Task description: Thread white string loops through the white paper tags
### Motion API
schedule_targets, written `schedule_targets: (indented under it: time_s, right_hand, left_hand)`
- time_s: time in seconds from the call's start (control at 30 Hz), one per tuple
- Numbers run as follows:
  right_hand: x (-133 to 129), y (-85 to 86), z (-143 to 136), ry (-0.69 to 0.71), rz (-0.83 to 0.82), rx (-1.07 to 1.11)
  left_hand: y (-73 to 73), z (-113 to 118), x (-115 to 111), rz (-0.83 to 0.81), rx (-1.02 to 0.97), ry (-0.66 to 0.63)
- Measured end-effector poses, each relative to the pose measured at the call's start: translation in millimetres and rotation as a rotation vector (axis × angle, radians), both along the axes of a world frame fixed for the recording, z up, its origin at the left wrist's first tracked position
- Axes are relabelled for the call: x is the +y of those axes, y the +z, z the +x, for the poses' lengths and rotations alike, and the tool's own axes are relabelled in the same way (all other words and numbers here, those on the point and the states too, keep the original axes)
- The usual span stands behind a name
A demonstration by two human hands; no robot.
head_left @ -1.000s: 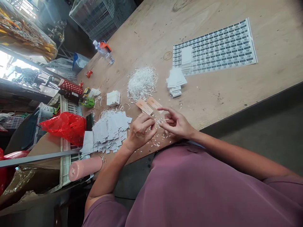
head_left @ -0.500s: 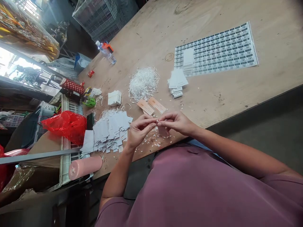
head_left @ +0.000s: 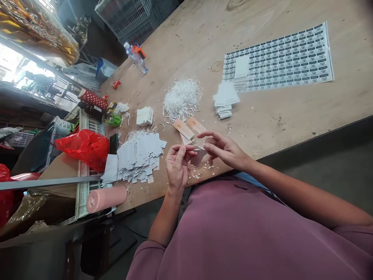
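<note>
My left hand (head_left: 177,167) is closed in a pinch at the table's near edge, gripping the end of a thin pale strip (head_left: 199,147). A small card (head_left: 199,158), partly hidden by the fingers, hangs just below the strip. Facing it, my right hand (head_left: 226,151) has its index finger lifted away from the thumb; the thumb tip is at the strip's other end, and whether it touches is unclear. Orange-and-white cards (head_left: 183,128) lie just beyond the hands. Tiny pale scraps (head_left: 201,171) are scattered beneath them.
A heap of white strings (head_left: 182,100) lies beyond the hands, with a spread pile of white cards (head_left: 140,157) to the left. Stacked white cards (head_left: 225,97) touch a printed label sheet (head_left: 279,58). A pink bottle (head_left: 106,198), red bag (head_left: 83,147) and water bottle (head_left: 136,58) stand or lie leftward.
My right index finger has lifted off the thumb, and the fingertips of both hands have moved apart. The pale strip now shows between them. The whole view has shifted slightly.
</note>
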State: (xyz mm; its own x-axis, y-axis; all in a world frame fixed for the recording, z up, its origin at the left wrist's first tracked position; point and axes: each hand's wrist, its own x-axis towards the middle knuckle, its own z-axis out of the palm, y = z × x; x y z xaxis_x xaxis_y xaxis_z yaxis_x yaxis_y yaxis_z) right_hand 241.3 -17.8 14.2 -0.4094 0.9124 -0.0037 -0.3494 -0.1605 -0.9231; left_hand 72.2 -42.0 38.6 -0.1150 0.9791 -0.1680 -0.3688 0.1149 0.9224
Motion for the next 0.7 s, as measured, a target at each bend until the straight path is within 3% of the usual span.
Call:
schedule_targets:
  time_s: [0.13, 0.23, 0.53, 0.7]
  right_hand:
    - [4.1, -1.4, 5.5, 0.097, -0.045, 0.063]
    - [9.0, -0.2, 9.0, 0.085, -0.014, 0.017]
    - [20.3, -2.5, 18.4, 0.03, 0.111, -0.136]
    - [22.9, -5.9, 30.9, 0.026, 0.203, -0.206]
  left_hand:
    - [7.4, -7.6, 2.3, -0.136, -0.052, -0.104]
    - [11.3, -17.0, 7.0, -0.191, 0.125, -0.228]
    - [17.2, -32.8, 20.6, -0.118, 0.681, -0.489]
    - [20.3, -33.4, 23.2, -0.056, 0.704, -0.529]
